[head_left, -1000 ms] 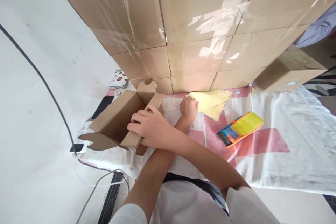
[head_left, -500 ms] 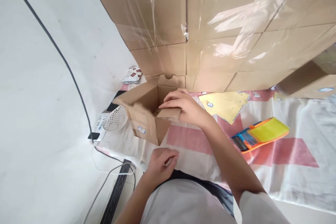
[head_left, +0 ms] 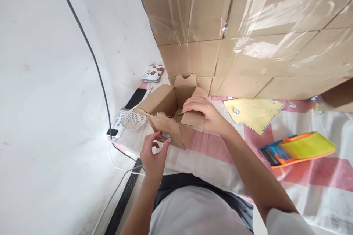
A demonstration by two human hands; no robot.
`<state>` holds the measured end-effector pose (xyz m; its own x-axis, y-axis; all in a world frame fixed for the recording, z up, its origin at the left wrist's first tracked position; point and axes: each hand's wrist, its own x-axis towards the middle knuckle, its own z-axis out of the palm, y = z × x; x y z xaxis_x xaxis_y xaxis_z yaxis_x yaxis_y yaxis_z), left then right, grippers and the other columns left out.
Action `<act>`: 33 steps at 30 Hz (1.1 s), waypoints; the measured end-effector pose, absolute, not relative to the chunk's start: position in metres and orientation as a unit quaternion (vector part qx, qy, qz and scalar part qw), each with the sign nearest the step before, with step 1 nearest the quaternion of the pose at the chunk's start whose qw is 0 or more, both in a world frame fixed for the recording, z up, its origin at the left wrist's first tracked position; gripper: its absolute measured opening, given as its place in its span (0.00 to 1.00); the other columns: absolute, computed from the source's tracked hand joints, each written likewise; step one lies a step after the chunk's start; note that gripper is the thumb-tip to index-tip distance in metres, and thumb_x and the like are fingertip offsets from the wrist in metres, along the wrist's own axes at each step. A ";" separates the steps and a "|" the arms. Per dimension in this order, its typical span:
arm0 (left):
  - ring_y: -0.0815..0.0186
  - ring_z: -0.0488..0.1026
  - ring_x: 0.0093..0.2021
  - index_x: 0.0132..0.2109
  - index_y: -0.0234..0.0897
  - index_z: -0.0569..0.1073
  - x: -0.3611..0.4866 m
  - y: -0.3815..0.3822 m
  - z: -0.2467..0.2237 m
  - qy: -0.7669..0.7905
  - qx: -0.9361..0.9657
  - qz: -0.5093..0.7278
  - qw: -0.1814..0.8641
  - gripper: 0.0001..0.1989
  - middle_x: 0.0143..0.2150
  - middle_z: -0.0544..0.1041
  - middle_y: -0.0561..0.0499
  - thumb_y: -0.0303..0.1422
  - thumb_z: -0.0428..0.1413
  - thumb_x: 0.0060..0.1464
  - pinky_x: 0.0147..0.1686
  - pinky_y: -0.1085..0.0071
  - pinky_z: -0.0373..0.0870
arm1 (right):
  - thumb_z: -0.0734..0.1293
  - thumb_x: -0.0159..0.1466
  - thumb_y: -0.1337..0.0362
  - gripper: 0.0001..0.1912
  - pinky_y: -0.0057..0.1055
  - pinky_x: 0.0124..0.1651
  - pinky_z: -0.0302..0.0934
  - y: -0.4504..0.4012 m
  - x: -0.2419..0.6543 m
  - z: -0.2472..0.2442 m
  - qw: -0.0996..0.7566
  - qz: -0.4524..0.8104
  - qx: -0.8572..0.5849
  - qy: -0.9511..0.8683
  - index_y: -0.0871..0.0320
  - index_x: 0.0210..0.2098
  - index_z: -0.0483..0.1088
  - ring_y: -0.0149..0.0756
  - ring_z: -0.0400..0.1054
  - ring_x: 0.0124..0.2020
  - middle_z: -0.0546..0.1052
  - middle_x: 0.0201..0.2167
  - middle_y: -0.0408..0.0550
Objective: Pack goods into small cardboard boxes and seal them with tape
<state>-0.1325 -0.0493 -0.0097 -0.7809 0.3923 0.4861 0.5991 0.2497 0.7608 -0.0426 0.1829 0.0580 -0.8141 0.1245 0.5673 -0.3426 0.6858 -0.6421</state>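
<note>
An open cardboard box (head_left: 162,99) stands on the cloth in front of me, its flaps folded outward. My right hand (head_left: 202,112) grips the box's right side flap, with fingertips over the inner edge. At the box's near side is my left hand (head_left: 154,150), its thumb and forefinger spread on either side of a small blue-and-white sticker (head_left: 165,136). Those fingertips touch or nearly touch the cardboard. The front flap (head_left: 165,119) has a torn, uneven edge. Part of the right side is hidden behind my right hand.
A white perforated basket (head_left: 134,119), a black phone (head_left: 135,98) and packets (head_left: 153,72) lie left of the box. Large taped cardboard (head_left: 190,58) rises behind. Rightward are yellow paper (head_left: 252,112) and an orange-edged pouch (head_left: 299,149). A cable (head_left: 91,49) hangs along the wall.
My left hand has risen from near my lap to the box's front, its fingers now spread around the sticker. My right hand stays on the flap. The view has shifted left.
</note>
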 end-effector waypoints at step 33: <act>0.63 0.79 0.41 0.44 0.39 0.70 -0.118 -0.090 -0.046 -0.792 -0.289 -0.536 -0.051 0.05 0.38 0.79 0.49 0.33 0.58 0.62 0.43 0.66 0.75 | 0.67 0.58 0.71 0.14 0.44 0.60 0.47 0.159 -0.058 0.044 0.290 0.322 0.022 -0.901 0.55 0.44 0.71 0.42 0.68 0.52 0.77 0.45 0.47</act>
